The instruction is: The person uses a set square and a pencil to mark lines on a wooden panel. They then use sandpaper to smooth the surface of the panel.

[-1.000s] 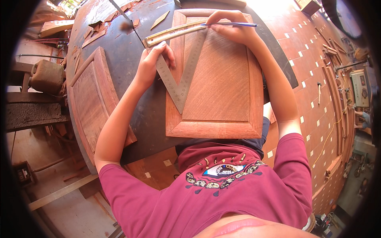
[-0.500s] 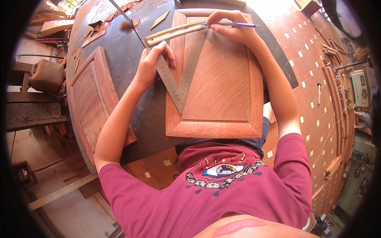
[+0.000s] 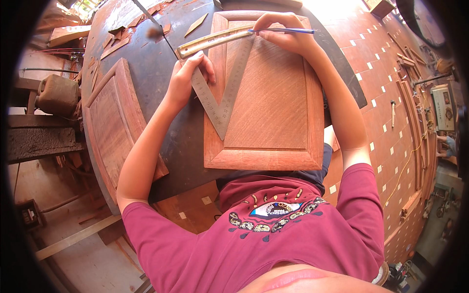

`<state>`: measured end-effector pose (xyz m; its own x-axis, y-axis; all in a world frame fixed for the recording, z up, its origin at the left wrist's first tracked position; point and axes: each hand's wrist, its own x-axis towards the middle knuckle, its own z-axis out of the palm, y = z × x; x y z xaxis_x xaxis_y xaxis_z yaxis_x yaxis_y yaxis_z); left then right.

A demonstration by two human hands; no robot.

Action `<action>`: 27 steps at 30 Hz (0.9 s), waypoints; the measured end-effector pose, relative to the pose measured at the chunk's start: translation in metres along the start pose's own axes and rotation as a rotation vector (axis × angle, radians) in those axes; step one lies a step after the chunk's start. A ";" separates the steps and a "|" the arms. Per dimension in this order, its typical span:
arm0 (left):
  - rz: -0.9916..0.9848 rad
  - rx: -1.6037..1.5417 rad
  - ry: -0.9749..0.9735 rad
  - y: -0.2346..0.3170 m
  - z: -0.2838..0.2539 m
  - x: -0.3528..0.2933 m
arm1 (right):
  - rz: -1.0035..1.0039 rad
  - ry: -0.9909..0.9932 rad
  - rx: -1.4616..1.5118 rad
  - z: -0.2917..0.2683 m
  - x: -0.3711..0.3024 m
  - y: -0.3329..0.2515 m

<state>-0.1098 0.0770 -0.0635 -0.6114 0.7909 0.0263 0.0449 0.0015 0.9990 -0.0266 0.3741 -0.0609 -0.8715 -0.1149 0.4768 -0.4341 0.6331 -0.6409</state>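
Note:
A reddish-brown wooden panel [image 3: 276, 102] with a raised centre lies on the dark worktable [image 3: 178, 151] in front of me. Across its left part rests a metal triangle square [image 3: 225, 110] with marked edges and a thicker brass-coloured fence along the far side. My left hand [image 3: 186, 77] is closed on the square's left corner, thumb on top beside the fence. In my right hand [image 3: 286, 33] a slim blue pen [image 3: 302, 31] is pinched. Its tip points left and sits at the fence's right end, above the panel's far part.
A second framed wooden panel [image 3: 117, 112] lies on the table's left side. Wood scraps and offcuts [image 3: 117, 41] are scattered at the far left. A brown jerrycan [image 3: 57, 94] stands left of the table. On the tiled floor to the right are a hammer [image 3: 393, 113] and long boards [image 3: 411, 132].

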 end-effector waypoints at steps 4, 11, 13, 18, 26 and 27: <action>0.011 0.012 -0.006 0.000 0.000 0.001 | -0.005 0.023 -0.040 0.001 0.000 0.002; 0.028 0.041 0.010 0.001 0.000 -0.001 | 0.005 0.084 -0.038 0.000 0.000 -0.010; 0.031 0.039 0.010 0.002 0.002 -0.001 | 0.005 0.135 -0.018 0.000 0.000 -0.006; 0.034 0.051 0.018 0.003 0.003 -0.001 | 0.109 0.159 -0.050 -0.005 -0.004 0.007; 0.032 0.056 0.022 0.002 0.002 -0.002 | 0.126 0.006 0.055 -0.004 -0.002 -0.016; 0.032 0.055 0.020 0.003 0.003 -0.002 | 0.130 0.012 0.052 -0.004 -0.002 -0.016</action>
<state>-0.1066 0.0773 -0.0611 -0.6244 0.7788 0.0595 0.1074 0.0101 0.9942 -0.0171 0.3675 -0.0491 -0.9184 -0.0255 0.3949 -0.3295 0.6018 -0.7275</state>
